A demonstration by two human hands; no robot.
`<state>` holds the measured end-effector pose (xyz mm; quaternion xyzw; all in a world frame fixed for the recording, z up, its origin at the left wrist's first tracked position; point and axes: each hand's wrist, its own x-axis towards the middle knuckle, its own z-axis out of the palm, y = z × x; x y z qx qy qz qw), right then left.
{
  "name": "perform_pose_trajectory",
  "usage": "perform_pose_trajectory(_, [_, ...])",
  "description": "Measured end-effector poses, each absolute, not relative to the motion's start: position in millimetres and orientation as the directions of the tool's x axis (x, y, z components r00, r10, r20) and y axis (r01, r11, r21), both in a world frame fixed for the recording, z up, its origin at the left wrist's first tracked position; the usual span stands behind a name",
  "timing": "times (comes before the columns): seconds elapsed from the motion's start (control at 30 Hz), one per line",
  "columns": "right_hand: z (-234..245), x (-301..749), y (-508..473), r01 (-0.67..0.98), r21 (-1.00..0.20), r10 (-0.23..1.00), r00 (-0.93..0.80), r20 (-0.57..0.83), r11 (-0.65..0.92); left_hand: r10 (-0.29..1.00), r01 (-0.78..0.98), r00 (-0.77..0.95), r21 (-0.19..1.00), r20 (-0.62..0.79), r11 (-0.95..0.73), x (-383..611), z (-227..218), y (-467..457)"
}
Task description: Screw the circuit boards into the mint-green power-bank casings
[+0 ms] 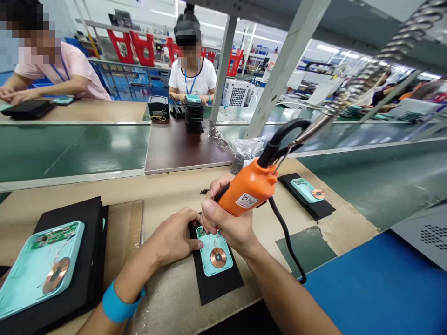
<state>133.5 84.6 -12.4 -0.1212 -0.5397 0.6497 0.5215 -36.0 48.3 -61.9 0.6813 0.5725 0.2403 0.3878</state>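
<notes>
My right hand (228,216) is wrapped round an orange electric screwdriver (249,188), which hangs from a coiled spring (370,70) and trails a black cable. Its tip points down at the top end of a mint-green plastic casing (207,266); the fingers hide the tip. A copper coil (218,257) and part of a green circuit board show inside the casing, which lies on a black foam sheet (220,291). My left hand (179,235), with a blue wristband, rests at the casing's upper left edge, thumb on the rim and fingers bent; whether it grips is unclear.
At left, a similar casing (21,279) lies on stacked black sheets (96,232). Another casing (303,188) sits on black sheets at right. Small dark screws (204,191) and a plastic bag (246,149) lie beyond my hands. Two co-workers sit across the green belt (87,149).
</notes>
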Motion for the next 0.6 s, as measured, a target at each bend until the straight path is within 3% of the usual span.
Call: perform_pose_trajectory(0.6, [-21.9,116.7,91.9,-0.507,-0.851,0.835,-0.402,0.377,0.140,0.968,0.618,0.206,0.786,-0.143,-0.015,-32.3,-64.1,50.3])
